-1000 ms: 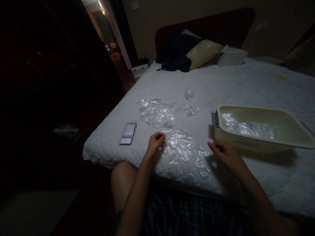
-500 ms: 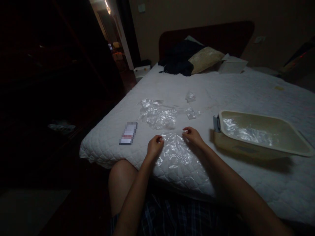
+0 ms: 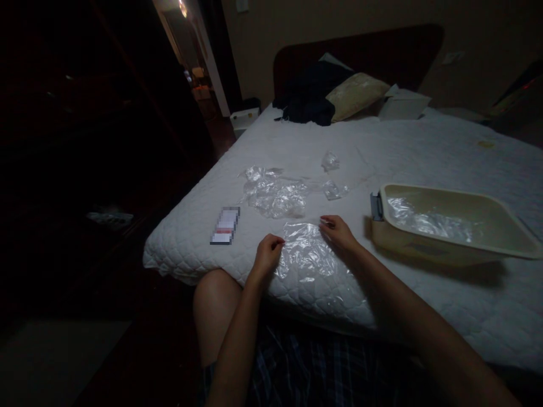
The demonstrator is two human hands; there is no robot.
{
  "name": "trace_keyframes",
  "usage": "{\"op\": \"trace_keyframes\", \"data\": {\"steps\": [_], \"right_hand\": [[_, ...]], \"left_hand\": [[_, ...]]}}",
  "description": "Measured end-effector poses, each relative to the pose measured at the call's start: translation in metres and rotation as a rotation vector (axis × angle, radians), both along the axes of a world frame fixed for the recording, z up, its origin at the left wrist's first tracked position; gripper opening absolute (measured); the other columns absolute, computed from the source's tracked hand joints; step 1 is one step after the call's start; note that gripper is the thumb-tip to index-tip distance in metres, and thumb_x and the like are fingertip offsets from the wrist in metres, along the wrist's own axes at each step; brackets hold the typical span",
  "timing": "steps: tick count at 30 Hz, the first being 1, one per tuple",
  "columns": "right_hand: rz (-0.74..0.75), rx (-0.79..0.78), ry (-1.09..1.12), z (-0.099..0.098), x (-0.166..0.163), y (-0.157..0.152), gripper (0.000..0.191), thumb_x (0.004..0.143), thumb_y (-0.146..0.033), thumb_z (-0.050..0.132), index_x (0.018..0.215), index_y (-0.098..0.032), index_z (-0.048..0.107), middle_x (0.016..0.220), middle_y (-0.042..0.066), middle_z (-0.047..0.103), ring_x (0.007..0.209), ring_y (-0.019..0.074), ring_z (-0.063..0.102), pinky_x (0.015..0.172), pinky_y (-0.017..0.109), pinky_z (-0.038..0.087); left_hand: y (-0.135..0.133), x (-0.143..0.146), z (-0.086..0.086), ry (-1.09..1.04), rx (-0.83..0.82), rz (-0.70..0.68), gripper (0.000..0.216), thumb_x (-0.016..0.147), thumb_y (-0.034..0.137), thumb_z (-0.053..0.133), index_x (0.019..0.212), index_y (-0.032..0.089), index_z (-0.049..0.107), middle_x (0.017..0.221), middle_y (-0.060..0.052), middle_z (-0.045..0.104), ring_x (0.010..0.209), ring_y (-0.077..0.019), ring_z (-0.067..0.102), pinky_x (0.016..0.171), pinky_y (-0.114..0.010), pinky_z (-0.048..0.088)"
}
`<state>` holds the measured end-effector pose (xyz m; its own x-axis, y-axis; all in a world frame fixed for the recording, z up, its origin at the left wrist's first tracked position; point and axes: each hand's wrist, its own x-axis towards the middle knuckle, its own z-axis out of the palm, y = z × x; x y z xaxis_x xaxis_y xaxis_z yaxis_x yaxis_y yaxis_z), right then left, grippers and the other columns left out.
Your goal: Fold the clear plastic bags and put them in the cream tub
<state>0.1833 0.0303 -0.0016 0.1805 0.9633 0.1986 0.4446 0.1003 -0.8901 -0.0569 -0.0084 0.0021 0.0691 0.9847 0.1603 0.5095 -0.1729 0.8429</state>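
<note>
The left hand point(image 3: 267, 255) pinches the near-left edge of a clear plastic sheet point(image 3: 311, 263), fingers curled closed on it. The right hand point(image 3: 339, 233) nips the sheet's far edge between thumb and fingertips. The sheet lies flat on the bed point(image 3: 424, 152), near its front edge. Beyond it lies crumpled plastic point(image 3: 275, 195); a beige tub point(image 3: 449, 226) sits to the right, a small card point(image 3: 226, 225) to the left.

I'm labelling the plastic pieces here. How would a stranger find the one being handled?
On the white bed, look at its near edge. The clear plastic bag lies flat between the left hand and right hand; the others lie crumpled beyond.
</note>
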Motion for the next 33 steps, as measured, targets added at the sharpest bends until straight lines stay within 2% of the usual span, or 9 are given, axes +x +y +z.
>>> {"op": "trace_keyframes", "data": {"steps": [5,7,9,12,14,17,22,27,33], "right_hand": [[-0.036,0.196,-0.395,0.031,-0.016,-0.023,0.025,0.074,-0.027,0.054,0.095,-0.016,0.059,0.098,0.011,0.052,0.094,0.0227,0.050,0.084,0.039,0.040],[0.096,0.219,-0.475,0.044,-0.036,-0.043,0.020,0.079,-0.026,0.048,0.094,-0.016,0.058,0.092,0.009,0.054,0.088,0.0204,0.052,0.080,0.034,0.041],[0.338,0.216,-0.559,0.051,-0.060,-0.065,0.020,0.083,-0.030,0.045,0.092,-0.017,0.058,0.088,0.007,0.056,0.083,0.0180,0.053,0.074,0.029,0.042],[0.563,0.233,-0.773,0.047,-0.092,-0.091,0.028,0.080,-0.041,0.050,0.091,-0.016,0.058,0.086,0.008,0.057,0.080,0.0197,0.052,0.069,0.029,0.040],[0.602,0.238,-0.887,0.040,-0.106,-0.100,0.028,0.079,-0.040,0.051,0.090,-0.015,0.058,0.087,0.009,0.058,0.081,0.0210,0.051,0.069,0.030,0.038],[0.586,0.204,-0.959,0.030,-0.115,-0.104,0.017,0.083,-0.026,0.046,0.086,-0.015,0.058,0.084,0.009,0.058,0.079,0.0198,0.052,0.069,0.030,0.035],[0.562,0.107,-0.833,0.032,-0.113,-0.105,0.020,0.084,-0.020,0.040,0.084,-0.015,0.060,0.081,0.009,0.060,0.077,0.0176,0.053,0.070,0.029,0.035],[0.486,0.025,-0.401,0.033,-0.108,-0.101,0.023,0.085,-0.023,0.038,0.089,-0.016,0.060,0.084,0.006,0.063,0.077,0.0152,0.056,0.070,0.026,0.039],[0.393,-0.063,-0.016,0.024,-0.095,-0.089,0.022,0.082,-0.030,0.045,0.092,-0.017,0.059,0.074,0.002,0.062,0.068,0.0142,0.057,0.063,0.026,0.043]], "left_hand": [[-0.005,-0.016,-0.001,-0.086,-0.011,-0.118,0.016,0.070,0.012,0.048,0.077,0.016,0.062,0.081,-0.003,0.059,0.077,-0.0130,0.055,0.070,-0.024,0.043],[-0.007,-0.023,-0.003,-0.137,0.005,-0.152,0.016,0.069,0.011,0.048,0.076,0.015,0.062,0.079,-0.002,0.059,0.077,-0.0128,0.055,0.071,-0.025,0.043],[-0.008,-0.029,-0.005,-0.185,0.005,-0.169,0.016,0.069,0.011,0.048,0.075,0.015,0.062,0.078,-0.002,0.059,0.077,-0.0128,0.055,0.073,-0.026,0.043],[-0.009,-0.034,-0.007,-0.256,-0.022,-0.165,0.015,0.070,0.013,0.048,0.076,0.015,0.062,0.079,-0.002,0.060,0.077,-0.0131,0.056,0.074,-0.027,0.044],[-0.008,-0.035,-0.008,-0.293,-0.046,-0.146,0.015,0.070,0.014,0.048,0.077,0.015,0.061,0.078,-0.003,0.060,0.077,-0.0133,0.056,0.074,-0.027,0.044],[-0.008,-0.033,-0.010,-0.317,-0.059,-0.119,0.015,0.070,0.014,0.049,0.078,0.014,0.061,0.078,-0.003,0.061,0.076,-0.0133,0.056,0.074,-0.028,0.045],[-0.010,-0.032,-0.011,-0.276,-0.008,-0.150,0.018,0.070,0.011,0.047,0.079,0.015,0.062,0.082,-0.003,0.060,0.080,-0.0127,0.055,0.076,-0.027,0.044],[-0.015,-0.030,-0.005,-0.103,0.082,-0.270,0.027,0.071,0.007,0.046,0.088,0.018,0.064,0.092,-0.004,0.054,0.089,-0.0130,0.052,0.078,-0.026,0.043],[-0.015,-0.023,-0.006,0.115,0.131,-0.238,0.020,0.074,0.015,0.051,0.089,0.019,0.064,0.087,-0.002,0.054,0.088,-0.0148,0.050,0.081,-0.029,0.041]]}}
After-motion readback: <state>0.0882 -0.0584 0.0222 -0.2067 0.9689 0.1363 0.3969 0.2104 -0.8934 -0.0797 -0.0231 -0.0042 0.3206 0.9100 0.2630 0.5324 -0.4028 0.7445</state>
